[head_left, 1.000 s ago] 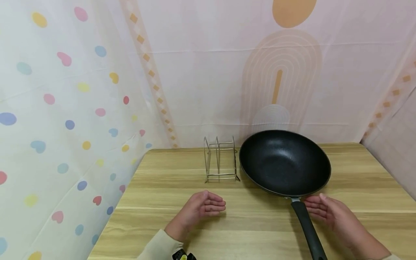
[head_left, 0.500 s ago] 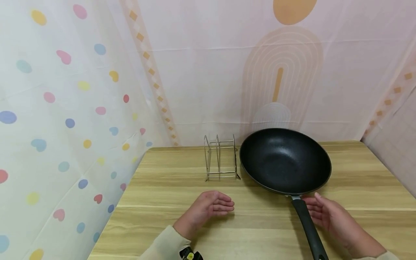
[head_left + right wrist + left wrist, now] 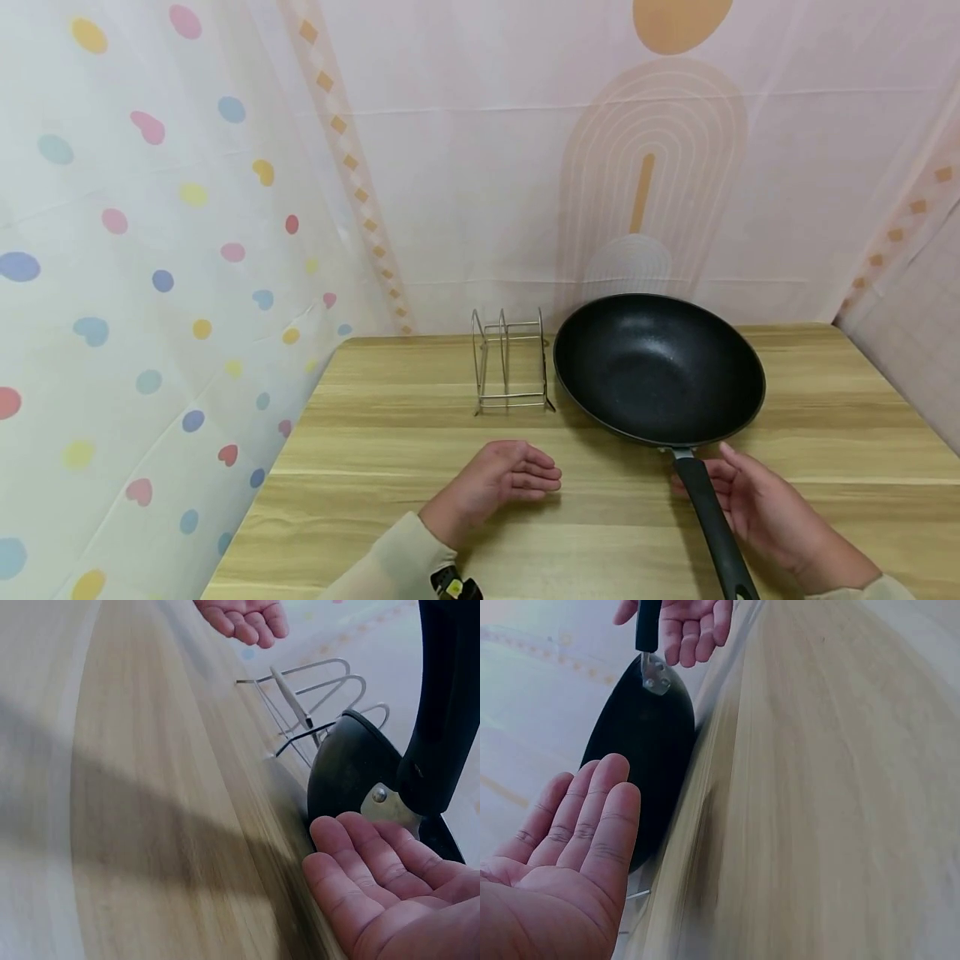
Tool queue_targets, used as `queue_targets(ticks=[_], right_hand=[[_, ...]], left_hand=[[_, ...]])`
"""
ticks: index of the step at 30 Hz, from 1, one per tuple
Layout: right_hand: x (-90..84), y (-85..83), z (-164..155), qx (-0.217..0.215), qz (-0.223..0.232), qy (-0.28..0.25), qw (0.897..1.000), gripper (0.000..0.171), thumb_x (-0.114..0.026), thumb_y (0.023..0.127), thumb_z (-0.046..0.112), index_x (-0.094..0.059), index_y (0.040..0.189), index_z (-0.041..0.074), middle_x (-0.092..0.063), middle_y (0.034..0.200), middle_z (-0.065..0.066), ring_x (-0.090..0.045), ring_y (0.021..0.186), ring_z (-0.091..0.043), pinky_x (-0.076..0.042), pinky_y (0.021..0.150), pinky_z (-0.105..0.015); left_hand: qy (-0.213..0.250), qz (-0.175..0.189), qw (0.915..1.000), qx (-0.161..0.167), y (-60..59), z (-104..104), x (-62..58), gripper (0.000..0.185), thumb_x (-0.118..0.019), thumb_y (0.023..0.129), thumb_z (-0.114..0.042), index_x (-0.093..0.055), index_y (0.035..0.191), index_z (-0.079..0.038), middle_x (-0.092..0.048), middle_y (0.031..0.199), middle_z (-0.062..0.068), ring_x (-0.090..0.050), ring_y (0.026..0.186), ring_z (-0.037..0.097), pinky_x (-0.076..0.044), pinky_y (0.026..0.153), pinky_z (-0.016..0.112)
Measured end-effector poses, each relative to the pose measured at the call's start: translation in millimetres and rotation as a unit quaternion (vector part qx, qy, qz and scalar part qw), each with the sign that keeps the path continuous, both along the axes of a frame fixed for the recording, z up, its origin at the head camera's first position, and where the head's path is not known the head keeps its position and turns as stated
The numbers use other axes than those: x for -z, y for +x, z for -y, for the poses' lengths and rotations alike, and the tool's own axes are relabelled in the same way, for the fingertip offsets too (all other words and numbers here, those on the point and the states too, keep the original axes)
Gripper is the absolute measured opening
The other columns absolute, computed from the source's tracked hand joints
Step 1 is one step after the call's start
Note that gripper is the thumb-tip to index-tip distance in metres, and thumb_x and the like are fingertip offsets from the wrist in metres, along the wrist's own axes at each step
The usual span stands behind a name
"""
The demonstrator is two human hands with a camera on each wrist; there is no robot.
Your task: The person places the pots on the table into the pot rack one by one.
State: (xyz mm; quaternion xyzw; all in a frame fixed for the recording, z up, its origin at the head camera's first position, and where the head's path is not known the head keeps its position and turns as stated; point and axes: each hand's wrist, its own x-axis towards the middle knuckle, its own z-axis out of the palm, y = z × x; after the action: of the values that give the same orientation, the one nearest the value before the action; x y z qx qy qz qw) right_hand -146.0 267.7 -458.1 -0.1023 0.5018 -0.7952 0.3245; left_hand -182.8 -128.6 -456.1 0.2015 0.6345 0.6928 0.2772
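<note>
A black wok-shaped pan (image 3: 660, 371) sits on the wooden table (image 3: 420, 417), its black handle (image 3: 712, 525) pointing toward me. My right hand (image 3: 738, 492) lies open beside the handle with straight fingers reaching under it; the right wrist view shows those fingers (image 3: 375, 862) just below the handle (image 3: 446, 712). My left hand (image 3: 525, 477) hovers open, palm facing the pan, left of the handle and holding nothing. In the left wrist view the left palm (image 3: 570, 847) faces the pan's underside (image 3: 641, 750).
A small wire rack (image 3: 510, 371) stands just left of the pan near the table's back edge. Patterned cloth walls (image 3: 187, 250) close in the left, back and right sides. The table's left edge is near the left arm.
My left hand has slid right toward the pan handle. My right hand has shifted left, and its fingers now reach under the handle. Pan and rack have not moved.
</note>
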Motion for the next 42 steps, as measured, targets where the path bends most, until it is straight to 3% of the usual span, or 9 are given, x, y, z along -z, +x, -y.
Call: queue_targets(ticks=[9,18,24,35,42], right_hand=[[1.9,-1.4,5.5,-0.025,0.03,-0.084,0.996,0.072,-0.01,0.116,0.043,-0.072,0.127,0.01,-0.074,0.13,-0.008,-0.069,0.127,-0.021,-0.053,0.109,-0.034],[3.5,-0.9,6.8,-0.052,0.065,-0.137,0.987,0.077,-0.008,0.115,0.046,-0.07,0.132,0.004,-0.071,0.136,-0.012,-0.064,0.133,-0.023,-0.048,0.114,-0.036],[3.1,-1.9,10.5,-0.049,0.09,-0.141,0.985,0.078,-0.009,0.114,0.05,-0.069,0.133,0.004,-0.069,0.138,-0.013,-0.063,0.135,-0.025,-0.048,0.114,-0.037],[1.5,-3.9,15.4,-0.067,0.096,-0.151,0.982,0.078,-0.009,0.113,0.051,-0.069,0.133,0.006,-0.068,0.14,-0.012,-0.062,0.136,-0.023,-0.049,0.114,-0.036],[1.2,-3.8,17.1,-0.076,0.098,-0.153,0.98,0.078,-0.009,0.113,0.053,-0.069,0.134,0.007,-0.067,0.142,-0.011,-0.061,0.137,-0.021,-0.048,0.114,-0.034]], left_hand=[[0.0,0.005,0.9999,0.012,-2.5,-13.0,0.4,0.068,-0.042,0.112,-0.041,-0.053,0.133,0.023,-0.064,0.132,0.037,-0.072,0.118,0.03,-0.058,0.101,0.043],[0.01,0.018,0.9992,0.035,-2.6,-30.2,0.8,0.07,-0.045,0.111,-0.041,-0.053,0.131,0.025,-0.063,0.131,0.04,-0.073,0.117,0.029,-0.059,0.099,0.038],[0.009,0.026,0.9985,0.047,-1.0,-42.1,-1.7,0.072,-0.046,0.111,-0.044,-0.052,0.131,0.026,-0.061,0.133,0.043,-0.073,0.117,0.029,-0.059,0.097,0.035],[-0.002,0.045,0.9964,0.072,2.4,-64.5,-8.8,0.064,-0.041,0.113,-0.035,-0.051,0.134,0.025,-0.057,0.137,0.043,-0.061,0.129,0.049,-0.059,0.098,0.034],[0.0,0.056,0.9952,0.08,4.6,-79.1,-8.7,0.064,-0.042,0.113,-0.035,-0.051,0.134,0.024,-0.058,0.137,0.042,-0.062,0.128,0.049,-0.059,0.098,0.035]])
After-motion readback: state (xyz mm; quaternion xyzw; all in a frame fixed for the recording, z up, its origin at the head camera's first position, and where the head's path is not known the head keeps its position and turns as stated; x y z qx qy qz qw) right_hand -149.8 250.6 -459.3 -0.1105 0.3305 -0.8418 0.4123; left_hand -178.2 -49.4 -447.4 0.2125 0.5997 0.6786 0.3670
